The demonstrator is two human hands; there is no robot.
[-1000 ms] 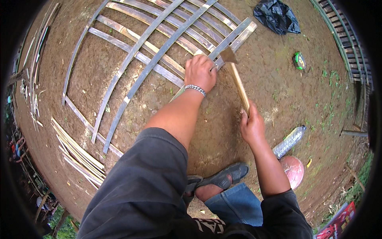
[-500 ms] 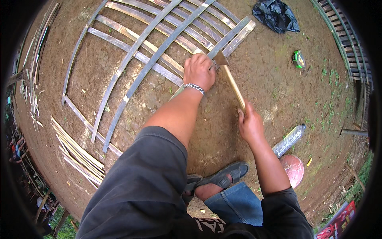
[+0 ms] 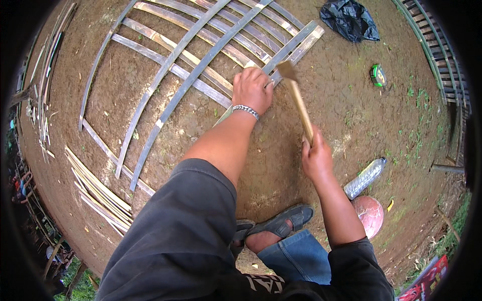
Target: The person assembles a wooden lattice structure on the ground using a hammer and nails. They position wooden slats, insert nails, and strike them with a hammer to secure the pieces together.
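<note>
My right hand [image 3: 317, 154] is closed round the wooden handle of a hammer [image 3: 301, 108]. Its dark head, slightly smeared, hangs in the air just right of my left hand [image 3: 252, 90]. That left hand is bent over the near right corner of a lattice of bamboo slats [image 3: 201, 67], its fingers closed on a bamboo slat there. A small thin tip shows by its fingertips, too small to name. Slats cross one another in the lattice, and two lie side by side at its right edge [image 3: 296, 50]. My left hand hides the joint beneath it.
A bundle of thin bamboo strips [image 3: 100, 190] lies at left, with more long strips [image 3: 47, 75] beyond. On the right are a green tape measure [image 3: 378, 75], a black plastic bag [image 3: 350, 20], a plastic bottle [image 3: 365, 178] and a pink round object [image 3: 370, 215]. Bare soil surrounds them.
The hammer head has lifted away from the slats beside my left hand and moved slightly up and right. My left hand stays in place on the lattice.
</note>
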